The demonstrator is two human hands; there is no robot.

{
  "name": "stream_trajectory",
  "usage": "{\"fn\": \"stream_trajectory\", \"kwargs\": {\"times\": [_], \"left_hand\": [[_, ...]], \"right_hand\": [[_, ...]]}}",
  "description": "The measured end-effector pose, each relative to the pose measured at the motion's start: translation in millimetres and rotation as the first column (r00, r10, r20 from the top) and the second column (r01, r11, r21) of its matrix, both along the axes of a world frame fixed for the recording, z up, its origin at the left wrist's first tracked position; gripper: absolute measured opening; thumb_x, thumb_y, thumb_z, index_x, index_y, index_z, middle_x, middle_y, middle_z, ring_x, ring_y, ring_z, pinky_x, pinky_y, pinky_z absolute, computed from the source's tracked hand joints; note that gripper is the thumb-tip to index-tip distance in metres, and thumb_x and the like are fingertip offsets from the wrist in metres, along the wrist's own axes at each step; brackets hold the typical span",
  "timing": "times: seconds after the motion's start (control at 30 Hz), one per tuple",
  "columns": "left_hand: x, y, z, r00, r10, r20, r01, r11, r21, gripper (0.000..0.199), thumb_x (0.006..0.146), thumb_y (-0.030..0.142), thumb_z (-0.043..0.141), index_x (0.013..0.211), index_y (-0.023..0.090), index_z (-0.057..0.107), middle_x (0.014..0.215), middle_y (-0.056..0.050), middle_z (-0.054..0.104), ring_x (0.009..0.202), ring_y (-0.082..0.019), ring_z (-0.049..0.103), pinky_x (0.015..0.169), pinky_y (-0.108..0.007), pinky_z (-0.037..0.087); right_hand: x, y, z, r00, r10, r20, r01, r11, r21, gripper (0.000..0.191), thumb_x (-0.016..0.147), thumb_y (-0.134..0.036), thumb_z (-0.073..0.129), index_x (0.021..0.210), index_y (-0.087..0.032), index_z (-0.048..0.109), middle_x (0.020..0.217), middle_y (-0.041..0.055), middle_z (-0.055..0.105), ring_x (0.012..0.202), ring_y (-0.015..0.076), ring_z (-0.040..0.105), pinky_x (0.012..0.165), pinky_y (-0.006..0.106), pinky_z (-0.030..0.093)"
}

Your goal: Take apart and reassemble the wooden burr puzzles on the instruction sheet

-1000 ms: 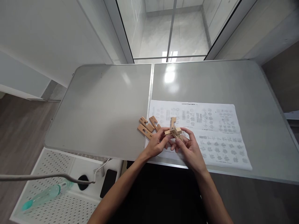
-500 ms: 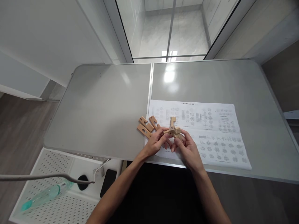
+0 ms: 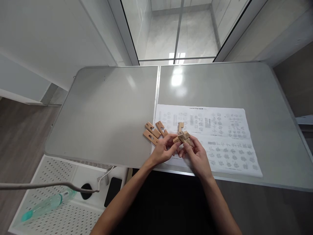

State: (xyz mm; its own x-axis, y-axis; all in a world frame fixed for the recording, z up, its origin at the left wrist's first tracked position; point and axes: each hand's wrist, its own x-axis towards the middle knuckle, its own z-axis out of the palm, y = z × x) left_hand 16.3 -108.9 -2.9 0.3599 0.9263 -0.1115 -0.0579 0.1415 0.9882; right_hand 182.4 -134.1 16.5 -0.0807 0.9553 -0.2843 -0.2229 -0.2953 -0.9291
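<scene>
Several interlocked wooden pieces [image 3: 182, 135] are held between both hands over the near part of a printed sheet [image 3: 227, 130]. My left hand [image 3: 162, 152] grips their left side with its thumb and fingers. On the right side, my right hand [image 3: 197, 156] has its fingers closed round them. A notched light piece [image 3: 180, 126] stands out just beyond the held cluster. Left of my hands lie loose notched wooden pieces: one slotted [image 3: 150, 136], one with a notch [image 3: 152, 129], and another [image 3: 160, 128] at the sheet's left edge. My fingers partly hide the held pieces.
The grey folding table [image 3: 102, 111] has a metal seam down its middle. At the lower left, a white perforated rack [image 3: 83, 215] holds a clear bottle [image 3: 46, 206], a black phone [image 3: 113, 191] and a small black object [image 3: 86, 191]. A grey cable crosses above it.
The held wooden pieces have turned slightly between my hands, and a block end now shows beside my left fingers. The loose pieces stay in place.
</scene>
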Motion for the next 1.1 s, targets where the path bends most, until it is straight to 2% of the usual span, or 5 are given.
{"fn": "stream_trajectory", "kwargs": {"times": [0.2,0.43,0.63,0.8,1.1], "left_hand": [[1.4,-1.0,2.6,1.0,0.01,-0.014,-0.01,1.0,-0.004,0.034,0.098,0.042,0.066,0.119,0.016,0.06,0.078,0.0,0.065,0.062,-0.011,0.063,0.059,-0.022,0.052],[2.1,0.6,2.1,0.999,0.001,0.05,-0.001,1.0,-0.008,0.033,0.096,0.04,0.068,0.117,0.017,0.059,0.081,-0.001,0.066,0.064,-0.012,0.066,0.061,-0.023,0.054],[0.6,0.7,5.0,1.0,-0.017,0.026,0.017,1.0,0.01,0.031,0.096,0.04,0.069,0.115,0.016,0.062,0.074,0.001,0.064,0.065,-0.013,0.065,0.063,-0.025,0.055],[0.4,0.3,6.4,0.997,-0.028,0.071,0.027,1.0,0.01,0.027,0.094,0.036,0.071,0.109,0.016,0.06,0.074,0.001,0.066,0.066,-0.013,0.067,0.066,-0.026,0.056],[0.7,0.8,5.6,0.995,-0.038,0.097,0.039,0.999,-0.01,0.03,0.094,0.037,0.072,0.112,0.016,0.061,0.071,0.0,0.067,0.065,-0.014,0.068,0.06,-0.024,0.053]], "right_hand": [[0.0,1.4,1.2,1.0,-0.004,0.001,0.004,1.0,-0.012,0.034,0.1,-0.043,0.065,0.129,-0.026,0.059,0.07,-0.0033,0.064,0.063,0.0174,0.062,0.069,0.035,0.052],[4.1,3.6,0.1,1.0,0.028,0.011,-0.028,0.999,0.034,0.035,0.099,-0.042,0.066,0.129,-0.026,0.061,0.071,-0.0021,0.065,0.062,0.018,0.061,0.063,0.034,0.051],[4.3,4.7,-0.9,0.999,0.039,-0.005,-0.039,0.997,0.06,0.025,0.101,-0.041,0.064,0.121,-0.025,0.063,0.07,-0.0029,0.065,0.061,0.0165,0.061,0.067,0.034,0.052],[4.0,5.9,0.8,0.999,0.032,-0.015,-0.031,0.997,0.064,0.022,0.1,-0.042,0.065,0.114,-0.025,0.064,0.066,-0.0039,0.063,0.059,0.016,0.059,0.067,0.034,0.052],[8.3,7.6,1.1,0.996,0.068,-0.06,-0.065,0.997,0.043,0.025,0.098,-0.047,0.066,0.11,-0.025,0.065,0.067,-0.0034,0.062,0.052,0.0147,0.055,0.058,0.032,0.046]]}}
